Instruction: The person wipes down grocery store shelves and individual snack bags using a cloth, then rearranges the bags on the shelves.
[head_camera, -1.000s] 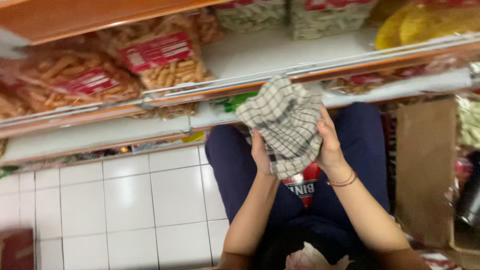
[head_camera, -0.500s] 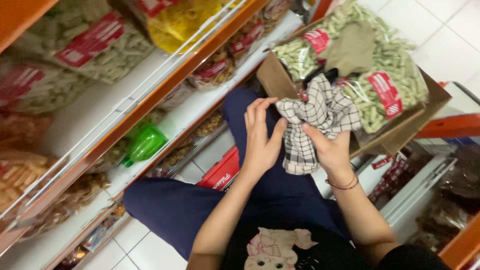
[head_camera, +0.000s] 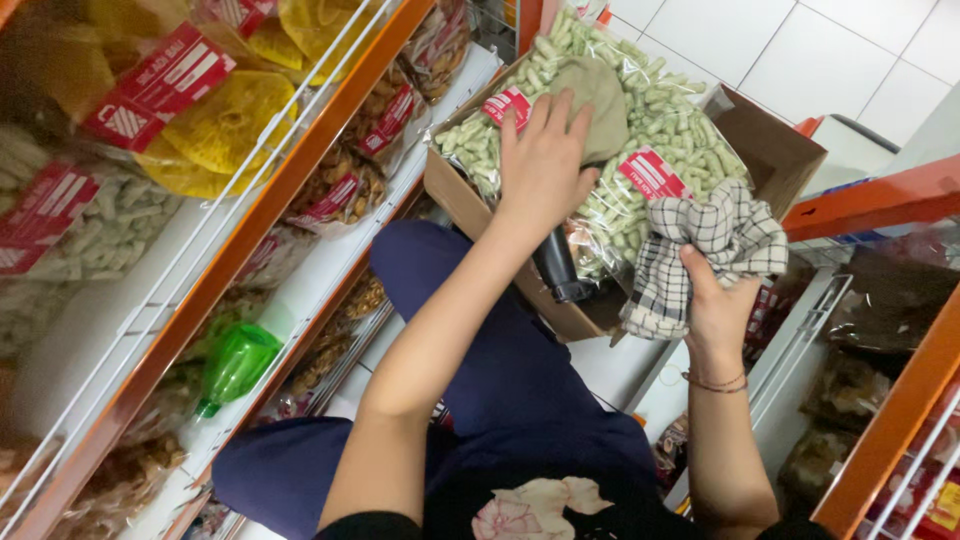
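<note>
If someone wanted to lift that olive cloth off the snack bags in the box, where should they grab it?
Pinch the olive cloth at its raised, crumpled middle, coming from above. It lies loose on the bags of green snacks in the cardboard box, so folds stand up for fingers to close on. The left hand already rests on its near edge.

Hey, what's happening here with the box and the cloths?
A person sits on the tiled floor between orange shop shelves stocked with bagged snacks. The right hand holds a bunched checked cloth. The left hand rests on an olive-brown cloth lying on bags of pale green snacks in an open cardboard box. A green bottle lies on a lower shelf.
</note>
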